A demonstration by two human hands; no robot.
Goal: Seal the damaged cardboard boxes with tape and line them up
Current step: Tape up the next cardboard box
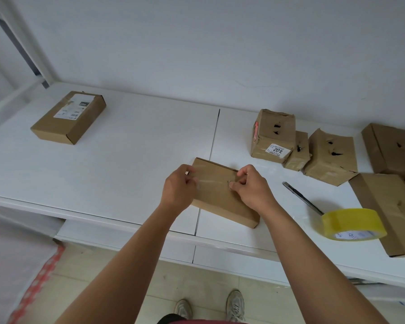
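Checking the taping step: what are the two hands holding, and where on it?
Both hands hold a strip of clear tape stretched across the flat cardboard box: left hand pinches its left end, right hand its right end.

A white tabletop (126, 141) is backed by a white wall (197, 43). A white frame (21, 40) is seen at upper left, grey shoes (235, 305) on tiled floor (208, 281) below.

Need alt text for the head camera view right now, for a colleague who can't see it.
Both hands, left hand and right hand, pinch clear tape across a flat cardboard box on a white table. A yellow tape roll and utility knife lie right, near torn boxes; one labelled box sits far left.
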